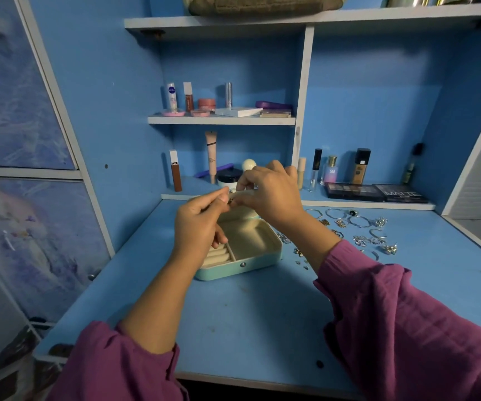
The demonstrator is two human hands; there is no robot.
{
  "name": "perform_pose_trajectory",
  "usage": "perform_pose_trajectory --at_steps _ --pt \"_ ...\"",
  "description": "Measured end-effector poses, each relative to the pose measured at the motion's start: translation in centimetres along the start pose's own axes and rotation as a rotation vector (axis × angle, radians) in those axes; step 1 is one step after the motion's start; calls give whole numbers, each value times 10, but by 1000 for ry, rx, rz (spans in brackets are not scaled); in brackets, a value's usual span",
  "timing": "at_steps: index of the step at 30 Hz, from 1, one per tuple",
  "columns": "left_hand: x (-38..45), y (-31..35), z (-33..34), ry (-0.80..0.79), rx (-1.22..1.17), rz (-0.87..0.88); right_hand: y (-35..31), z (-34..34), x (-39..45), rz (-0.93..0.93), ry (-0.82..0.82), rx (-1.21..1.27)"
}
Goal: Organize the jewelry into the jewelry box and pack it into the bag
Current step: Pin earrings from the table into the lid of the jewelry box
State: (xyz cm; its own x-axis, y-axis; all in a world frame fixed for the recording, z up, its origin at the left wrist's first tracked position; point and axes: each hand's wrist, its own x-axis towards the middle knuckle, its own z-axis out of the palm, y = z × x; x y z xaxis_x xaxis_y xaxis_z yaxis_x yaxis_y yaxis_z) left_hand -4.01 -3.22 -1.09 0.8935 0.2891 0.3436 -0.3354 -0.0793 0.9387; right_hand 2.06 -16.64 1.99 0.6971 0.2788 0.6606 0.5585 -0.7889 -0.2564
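Together, the left hand [201, 218] and right hand [265, 189] pinch one small dark ring [230, 201] above the open box [250, 261]. The rest of the jewelry [357, 230] lies at the box's three o'clock. She should release one hand, then seat the ring between the rolls [219, 256] at the box's eight o'clock.

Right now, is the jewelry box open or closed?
Open. The jewelry box shows its cream inside: ring rolls on the left, a bare compartment on the right. Both hands are above it, partly hiding its raised lid.
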Motion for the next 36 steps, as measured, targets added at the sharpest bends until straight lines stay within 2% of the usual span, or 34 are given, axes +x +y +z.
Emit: perform_pose_trajectory --at_steps 15,22,26,31,36 --pt "-13 3 13 129 -200 -210 10 5 -22 -189 71 -25" --pt "-18 3 12 127 -212 -355 29 3 -36 -220 15 27" --pt "-19 4 12 134 -209 -396 41 -8 -41 -70 -140 99" --pt "-16 6 10 110 -206 -444 50 -22 -44 373 -370 221" --pt "-16 9 9 93 -203 -498 52 -21 -49 432 -555 196"
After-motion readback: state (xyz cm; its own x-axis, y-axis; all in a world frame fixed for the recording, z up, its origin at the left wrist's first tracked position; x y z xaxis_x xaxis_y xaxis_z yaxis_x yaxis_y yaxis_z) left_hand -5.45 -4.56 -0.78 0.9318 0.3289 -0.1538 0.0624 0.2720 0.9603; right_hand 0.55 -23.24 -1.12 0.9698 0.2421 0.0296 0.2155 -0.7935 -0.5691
